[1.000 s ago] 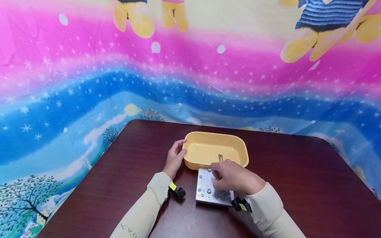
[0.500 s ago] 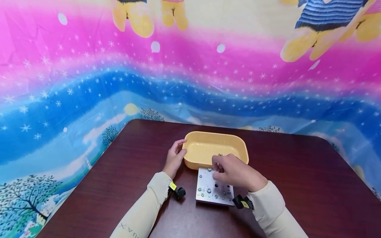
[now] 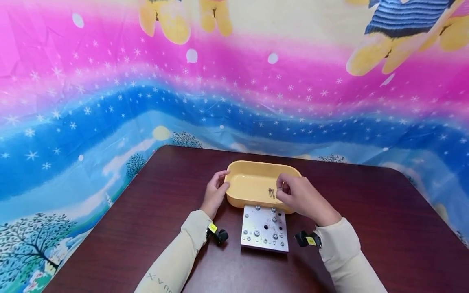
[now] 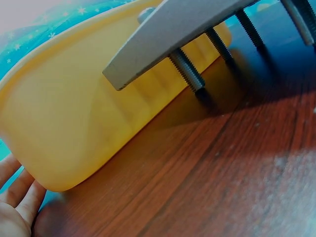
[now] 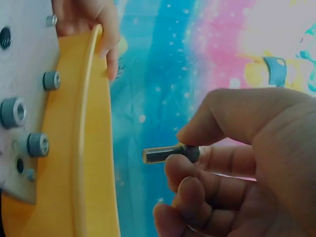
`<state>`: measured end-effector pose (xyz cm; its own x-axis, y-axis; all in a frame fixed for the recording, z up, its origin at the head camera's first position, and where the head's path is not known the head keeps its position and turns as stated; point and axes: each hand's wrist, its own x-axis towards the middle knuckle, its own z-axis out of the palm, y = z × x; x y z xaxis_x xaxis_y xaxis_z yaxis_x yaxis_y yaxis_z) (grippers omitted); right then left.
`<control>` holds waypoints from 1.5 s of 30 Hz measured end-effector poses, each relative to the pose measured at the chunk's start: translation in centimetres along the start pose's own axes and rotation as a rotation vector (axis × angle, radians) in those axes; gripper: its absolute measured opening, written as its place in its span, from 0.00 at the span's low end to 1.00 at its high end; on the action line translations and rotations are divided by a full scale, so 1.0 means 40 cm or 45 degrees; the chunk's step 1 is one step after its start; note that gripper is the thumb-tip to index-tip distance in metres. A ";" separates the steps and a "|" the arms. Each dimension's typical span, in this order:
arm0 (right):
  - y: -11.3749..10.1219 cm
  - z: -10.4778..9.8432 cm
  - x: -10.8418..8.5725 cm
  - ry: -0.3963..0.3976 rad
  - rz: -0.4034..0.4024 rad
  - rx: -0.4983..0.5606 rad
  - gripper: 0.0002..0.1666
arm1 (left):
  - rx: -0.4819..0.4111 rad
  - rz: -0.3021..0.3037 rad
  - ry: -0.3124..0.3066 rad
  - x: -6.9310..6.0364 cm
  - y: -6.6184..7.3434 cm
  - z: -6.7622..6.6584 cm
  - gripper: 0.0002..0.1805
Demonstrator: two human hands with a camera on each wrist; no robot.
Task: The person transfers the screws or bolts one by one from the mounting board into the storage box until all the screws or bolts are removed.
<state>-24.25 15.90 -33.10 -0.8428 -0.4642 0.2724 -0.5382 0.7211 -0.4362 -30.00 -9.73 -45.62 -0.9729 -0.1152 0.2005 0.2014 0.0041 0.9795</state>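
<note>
A yellow tray [image 3: 238,199] stands on the table, with a few screws [image 3: 271,193] lying inside. My left hand [image 3: 215,195] touches its left end, thumb and fingers at the rim. Over the tray's right part, my right hand [image 3: 305,199] pinches a screw; the right wrist view shows this screw [image 5: 163,154] between thumb and fingers. Just in front of the tray sits a metal plate [image 3: 256,221] with several socket-head screws [image 5: 14,112] in it. In the left wrist view, threaded shafts [image 4: 186,70] stick out below the plate.
The dark red-brown table [image 3: 176,175] ends in rounded far corners. Behind it hangs a colourful printed cloth [image 3: 234,93]. Wrist cameras [image 3: 219,236] are strapped below both hands.
My right hand has moved up and to the right, from over the metal plate to over the tray, and a screw now shows in its grip. My left hand stays at the tray.
</note>
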 end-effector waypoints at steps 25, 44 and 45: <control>0.122 0.072 0.041 0.042 0.234 0.089 0.06 | -0.042 -0.005 -0.041 -0.004 0.002 0.004 0.21; 0.162 0.115 0.097 -0.056 0.274 -0.042 0.13 | -0.004 0.012 -0.011 0.002 -0.002 0.000 0.21; 0.162 0.118 0.099 -0.066 0.266 -0.051 0.13 | -0.001 0.010 -0.011 0.001 -0.001 0.000 0.21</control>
<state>-31.06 16.33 -38.88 -0.9352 -0.3275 0.1349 -0.3526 0.8240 -0.4436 -30.05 -9.75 -45.66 -0.9723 -0.1065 0.2081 0.2088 0.0039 0.9779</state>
